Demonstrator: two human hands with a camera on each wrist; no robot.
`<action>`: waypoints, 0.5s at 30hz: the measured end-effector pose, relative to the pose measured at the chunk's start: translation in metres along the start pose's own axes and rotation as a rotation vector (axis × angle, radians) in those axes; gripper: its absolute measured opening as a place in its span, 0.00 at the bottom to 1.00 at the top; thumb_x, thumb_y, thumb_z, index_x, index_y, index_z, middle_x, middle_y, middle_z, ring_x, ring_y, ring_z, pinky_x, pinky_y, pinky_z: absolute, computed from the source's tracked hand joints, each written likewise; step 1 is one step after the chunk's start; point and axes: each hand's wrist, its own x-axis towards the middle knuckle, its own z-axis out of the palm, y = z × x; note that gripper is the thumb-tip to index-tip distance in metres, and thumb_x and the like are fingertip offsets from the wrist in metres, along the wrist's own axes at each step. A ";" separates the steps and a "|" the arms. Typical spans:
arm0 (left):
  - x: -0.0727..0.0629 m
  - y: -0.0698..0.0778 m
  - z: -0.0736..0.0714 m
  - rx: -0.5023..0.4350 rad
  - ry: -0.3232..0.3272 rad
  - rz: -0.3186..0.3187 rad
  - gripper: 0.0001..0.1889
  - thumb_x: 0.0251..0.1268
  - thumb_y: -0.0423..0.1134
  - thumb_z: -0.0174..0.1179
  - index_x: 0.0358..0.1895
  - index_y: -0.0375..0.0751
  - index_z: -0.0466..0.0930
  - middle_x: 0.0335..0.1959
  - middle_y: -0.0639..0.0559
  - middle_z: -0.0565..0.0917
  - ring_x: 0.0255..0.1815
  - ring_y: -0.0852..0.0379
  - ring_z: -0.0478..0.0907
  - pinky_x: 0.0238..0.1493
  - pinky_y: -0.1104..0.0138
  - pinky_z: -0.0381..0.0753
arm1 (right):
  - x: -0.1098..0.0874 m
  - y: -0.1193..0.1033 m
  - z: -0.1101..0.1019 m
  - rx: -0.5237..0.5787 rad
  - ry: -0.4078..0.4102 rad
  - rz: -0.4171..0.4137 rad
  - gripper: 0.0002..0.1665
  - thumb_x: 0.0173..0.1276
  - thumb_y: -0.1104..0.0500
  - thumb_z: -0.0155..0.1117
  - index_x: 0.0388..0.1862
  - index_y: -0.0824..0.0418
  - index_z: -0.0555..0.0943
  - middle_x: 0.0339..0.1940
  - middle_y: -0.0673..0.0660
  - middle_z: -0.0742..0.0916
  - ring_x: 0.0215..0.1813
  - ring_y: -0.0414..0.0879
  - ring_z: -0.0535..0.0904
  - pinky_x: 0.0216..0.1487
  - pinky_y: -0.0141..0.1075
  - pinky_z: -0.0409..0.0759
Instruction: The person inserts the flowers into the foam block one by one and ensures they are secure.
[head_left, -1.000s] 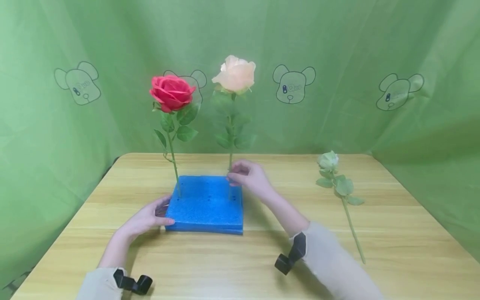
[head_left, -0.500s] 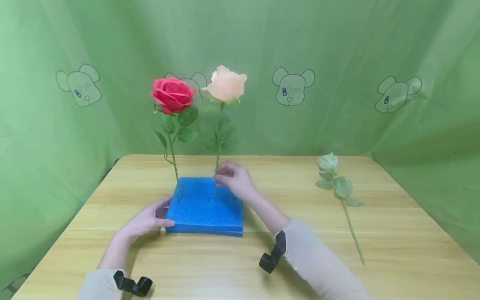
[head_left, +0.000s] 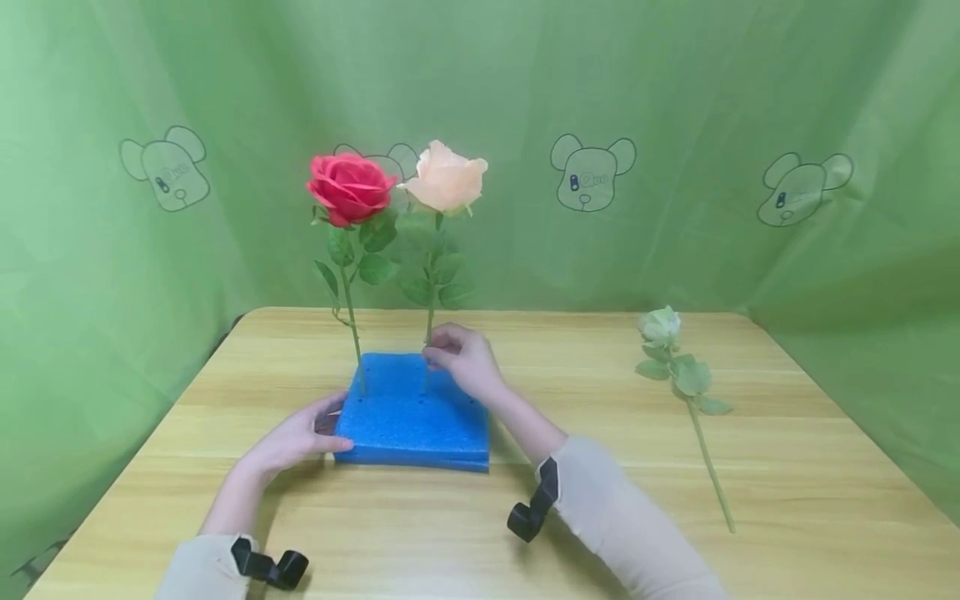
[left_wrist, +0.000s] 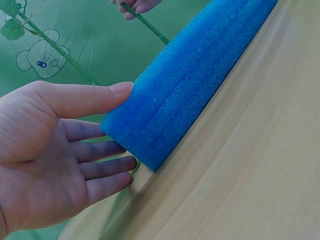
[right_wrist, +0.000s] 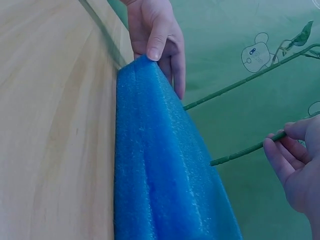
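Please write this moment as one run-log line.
left hand touches block | right hand pinches peach rose by stem | red rose stands in block | white rose lies on table

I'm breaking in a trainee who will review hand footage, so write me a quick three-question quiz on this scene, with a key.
1. True or false: the pale green rose lies on the table.
2. Multiple choice: what does the right hand pinch?
a) the stem of the red rose
b) the stem of the peach rose
c) the stem of the pale green rose
3. Fill in the blank: in the head view, the left hand touches the left side of the ____.

Key:
1. True.
2. b.
3. Blue foam block; the wrist views show the thumb on its edge.
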 end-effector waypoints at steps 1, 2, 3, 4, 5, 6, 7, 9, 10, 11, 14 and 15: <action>0.000 0.000 0.000 -0.004 0.000 -0.001 0.45 0.56 0.38 0.64 0.69 0.23 0.44 0.69 0.27 0.51 0.67 0.30 0.53 0.66 0.44 0.54 | 0.000 0.000 0.001 0.001 -0.002 0.000 0.14 0.61 0.68 0.62 0.46 0.73 0.77 0.40 0.65 0.84 0.38 0.52 0.83 0.39 0.34 0.83; 0.001 0.000 0.000 -0.005 -0.001 -0.002 0.45 0.56 0.38 0.64 0.69 0.24 0.44 0.69 0.27 0.51 0.67 0.30 0.53 0.66 0.44 0.54 | 0.000 0.001 0.002 -0.001 -0.004 -0.003 0.14 0.62 0.68 0.62 0.46 0.73 0.77 0.40 0.65 0.84 0.38 0.52 0.83 0.39 0.33 0.83; 0.001 0.000 0.000 -0.007 -0.001 -0.004 0.45 0.56 0.38 0.64 0.70 0.24 0.44 0.69 0.27 0.51 0.67 0.30 0.53 0.66 0.44 0.54 | 0.001 0.001 0.003 -0.002 -0.007 -0.006 0.14 0.62 0.68 0.61 0.46 0.73 0.77 0.39 0.65 0.84 0.38 0.51 0.83 0.39 0.33 0.83; 0.001 0.000 0.000 -0.012 -0.001 -0.005 0.45 0.56 0.38 0.64 0.70 0.24 0.44 0.69 0.27 0.51 0.67 0.30 0.53 0.66 0.44 0.54 | 0.001 0.001 0.003 -0.003 -0.009 -0.009 0.13 0.62 0.68 0.61 0.45 0.72 0.77 0.39 0.64 0.84 0.38 0.51 0.83 0.39 0.33 0.83; 0.001 0.000 0.000 -0.016 0.001 -0.005 0.45 0.56 0.37 0.64 0.70 0.24 0.44 0.69 0.27 0.51 0.67 0.30 0.53 0.66 0.44 0.54 | 0.001 0.001 0.004 -0.004 -0.011 -0.012 0.13 0.62 0.68 0.61 0.45 0.72 0.77 0.39 0.64 0.84 0.38 0.51 0.83 0.39 0.33 0.83; 0.001 0.000 0.000 -0.016 0.001 -0.006 0.45 0.56 0.37 0.64 0.70 0.24 0.44 0.69 0.27 0.51 0.67 0.30 0.53 0.66 0.44 0.54 | 0.001 0.001 0.005 -0.007 -0.011 -0.014 0.12 0.62 0.68 0.61 0.44 0.72 0.77 0.38 0.64 0.84 0.38 0.51 0.83 0.39 0.33 0.83; 0.001 0.000 0.000 -0.015 0.001 -0.006 0.45 0.56 0.37 0.64 0.70 0.24 0.44 0.69 0.27 0.51 0.67 0.30 0.53 0.66 0.44 0.54 | 0.001 0.001 0.005 -0.013 -0.013 -0.015 0.12 0.62 0.68 0.61 0.44 0.72 0.78 0.38 0.64 0.84 0.38 0.51 0.83 0.39 0.33 0.83; 0.001 0.000 0.000 -0.013 0.001 -0.005 0.45 0.56 0.38 0.64 0.70 0.24 0.44 0.69 0.27 0.51 0.67 0.30 0.53 0.66 0.44 0.54 | 0.000 0.002 0.006 -0.027 -0.019 -0.021 0.11 0.61 0.68 0.61 0.43 0.72 0.78 0.39 0.65 0.84 0.38 0.52 0.83 0.39 0.34 0.83; 0.001 0.000 0.000 -0.011 0.000 -0.005 0.45 0.56 0.38 0.64 0.70 0.24 0.44 0.69 0.27 0.51 0.67 0.30 0.53 0.66 0.44 0.55 | 0.000 0.002 0.006 -0.033 -0.022 -0.022 0.12 0.61 0.68 0.61 0.43 0.72 0.78 0.39 0.65 0.84 0.38 0.53 0.83 0.39 0.34 0.83; 0.001 0.000 0.000 -0.009 0.000 -0.003 0.45 0.56 0.38 0.64 0.70 0.24 0.44 0.69 0.27 0.51 0.67 0.30 0.53 0.66 0.44 0.55 | 0.000 0.003 0.007 -0.042 -0.025 -0.024 0.12 0.61 0.68 0.61 0.44 0.72 0.78 0.39 0.65 0.84 0.38 0.53 0.83 0.39 0.34 0.83; 0.000 0.000 0.000 -0.002 0.000 0.002 0.46 0.56 0.38 0.64 0.69 0.24 0.44 0.69 0.27 0.51 0.67 0.31 0.53 0.66 0.44 0.54 | -0.001 0.004 0.008 -0.061 -0.034 -0.024 0.14 0.62 0.68 0.61 0.45 0.73 0.78 0.40 0.66 0.84 0.38 0.53 0.83 0.39 0.34 0.83; 0.000 0.000 0.000 0.000 -0.001 0.003 0.46 0.56 0.38 0.64 0.69 0.24 0.44 0.69 0.27 0.51 0.67 0.31 0.53 0.66 0.44 0.54 | -0.002 0.005 0.008 -0.066 -0.038 -0.024 0.14 0.62 0.67 0.61 0.46 0.73 0.78 0.41 0.66 0.84 0.38 0.53 0.83 0.39 0.34 0.83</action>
